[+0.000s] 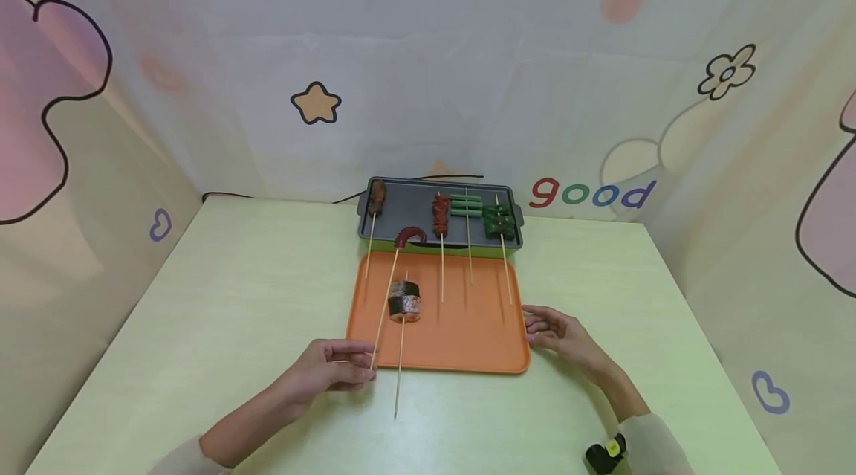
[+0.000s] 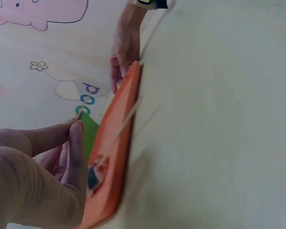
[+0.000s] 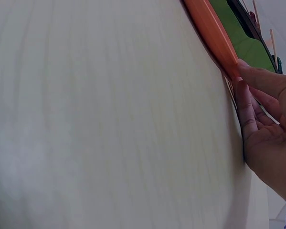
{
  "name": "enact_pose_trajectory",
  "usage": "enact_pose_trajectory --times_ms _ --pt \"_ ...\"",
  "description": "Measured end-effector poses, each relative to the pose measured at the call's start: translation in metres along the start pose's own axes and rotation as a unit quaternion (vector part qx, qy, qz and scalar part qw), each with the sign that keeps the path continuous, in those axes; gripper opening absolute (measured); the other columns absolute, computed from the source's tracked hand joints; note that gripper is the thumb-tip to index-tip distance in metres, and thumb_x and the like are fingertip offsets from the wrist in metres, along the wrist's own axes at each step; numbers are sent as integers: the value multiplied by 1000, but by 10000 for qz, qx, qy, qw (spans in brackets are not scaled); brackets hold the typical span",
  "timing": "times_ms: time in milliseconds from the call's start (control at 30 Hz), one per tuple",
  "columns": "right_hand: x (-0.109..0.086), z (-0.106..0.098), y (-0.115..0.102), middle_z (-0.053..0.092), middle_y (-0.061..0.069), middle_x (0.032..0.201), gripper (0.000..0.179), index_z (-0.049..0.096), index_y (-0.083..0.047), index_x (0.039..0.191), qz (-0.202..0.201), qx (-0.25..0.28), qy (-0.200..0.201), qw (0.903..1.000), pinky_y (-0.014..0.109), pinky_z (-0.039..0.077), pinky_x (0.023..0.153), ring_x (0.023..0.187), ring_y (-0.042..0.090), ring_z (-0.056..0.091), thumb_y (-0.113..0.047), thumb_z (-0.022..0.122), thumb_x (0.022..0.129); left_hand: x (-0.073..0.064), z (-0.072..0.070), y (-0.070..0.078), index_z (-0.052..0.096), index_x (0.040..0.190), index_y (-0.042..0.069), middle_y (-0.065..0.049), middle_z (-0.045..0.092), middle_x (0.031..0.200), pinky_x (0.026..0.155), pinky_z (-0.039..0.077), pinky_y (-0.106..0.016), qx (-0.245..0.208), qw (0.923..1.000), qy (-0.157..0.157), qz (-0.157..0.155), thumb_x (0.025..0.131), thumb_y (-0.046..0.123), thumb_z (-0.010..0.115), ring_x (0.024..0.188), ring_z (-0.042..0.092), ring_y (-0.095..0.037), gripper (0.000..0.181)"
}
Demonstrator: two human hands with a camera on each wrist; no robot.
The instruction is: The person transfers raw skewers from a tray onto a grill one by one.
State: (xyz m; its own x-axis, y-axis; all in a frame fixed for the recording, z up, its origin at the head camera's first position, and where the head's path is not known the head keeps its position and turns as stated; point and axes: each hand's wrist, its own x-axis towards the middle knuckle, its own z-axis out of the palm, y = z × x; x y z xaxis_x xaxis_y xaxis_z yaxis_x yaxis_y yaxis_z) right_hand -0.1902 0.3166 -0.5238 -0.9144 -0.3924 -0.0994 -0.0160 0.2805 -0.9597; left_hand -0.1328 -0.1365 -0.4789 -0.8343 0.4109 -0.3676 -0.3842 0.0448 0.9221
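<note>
My left hand [image 1: 334, 367] pinches the lower end of a thin wooden skewer whose top carries a curved dark red sausage-like piece [image 1: 409, 236]. That piece overlaps the front edge of the grill in the head view. A skewer with a black-and-white banded roll [image 1: 404, 302] lies on the orange tray [image 1: 461, 345], its stick reaching past the front rim. On the tray's right side my right hand [image 1: 562, 334] holds the rim between thumb and fingers, as the right wrist view shows at the tray's corner [image 3: 219, 40].
Behind the tray stands a grill [image 1: 411, 211] with a dark top and green body. Across it lie a brown skewer [image 1: 377, 198], a red meat skewer [image 1: 440, 215], a green-stick skewer [image 1: 466, 201] and a leafy green skewer [image 1: 498, 222]. A printed curtain [image 1: 401, 51] hangs behind the table [image 1: 234, 282].
</note>
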Motion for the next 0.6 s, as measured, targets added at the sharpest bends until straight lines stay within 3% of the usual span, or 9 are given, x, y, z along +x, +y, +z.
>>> enact_pose_trajectory --times_ms 367,600 --pt "0 0 2 61 11 124 57 41 10 149 -45 46 3 10000 14 54 90 104 3 63 -2 64 99 24 -2 47 55 142 -5 4 74 102 77 58 -19 -155 9995 262 8 94 4 70 92 74 -6 52" --pt "1 -1 3 59 18 127 57 40 10 149 -82 116 -38 9999 15 54 90 105 3 62 -3 64 99 44 -6 69 49 146 -8 2 73 102 71 56 -13 -394 9986 335 -79 98 -1 61 89 74 -5 50"
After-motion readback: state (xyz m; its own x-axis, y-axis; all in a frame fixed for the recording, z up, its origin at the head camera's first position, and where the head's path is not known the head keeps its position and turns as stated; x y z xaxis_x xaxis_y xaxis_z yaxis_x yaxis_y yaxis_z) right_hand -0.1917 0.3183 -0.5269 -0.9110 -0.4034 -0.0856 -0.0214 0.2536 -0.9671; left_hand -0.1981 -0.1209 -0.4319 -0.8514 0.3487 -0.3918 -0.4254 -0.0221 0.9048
